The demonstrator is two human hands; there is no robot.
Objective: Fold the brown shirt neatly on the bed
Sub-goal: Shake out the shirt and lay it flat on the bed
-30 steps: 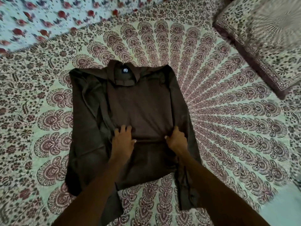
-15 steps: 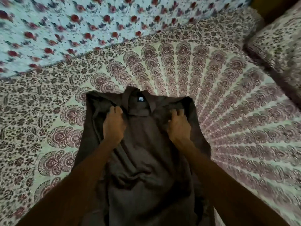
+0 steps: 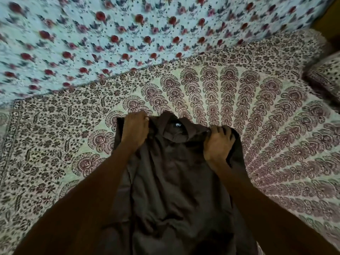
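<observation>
The brown shirt (image 3: 171, 181) lies on the bed (image 3: 239, 111), collar away from me, its small white neck label showing between my hands. My left hand (image 3: 135, 128) grips the shirt's left shoulder at the top edge, fingers curled over the cloth. My right hand (image 3: 219, 142) pinches the right shoulder beside the collar, thumb and fingers closed on a fold. The cloth below my hands is rumpled, and the shirt's lower part runs out of view between my forearms.
The bed wears a cream sheet with a maroon mandala print. A light floral cloth (image 3: 128, 34) with red flowers lies beyond it at the back. A patterned pillow (image 3: 325, 74) sits at the right edge.
My hands slid up from the shirt's middle to the chest, then to the shoulders, where they now grasp the top edge. The view has tilted toward the back of the bed.
</observation>
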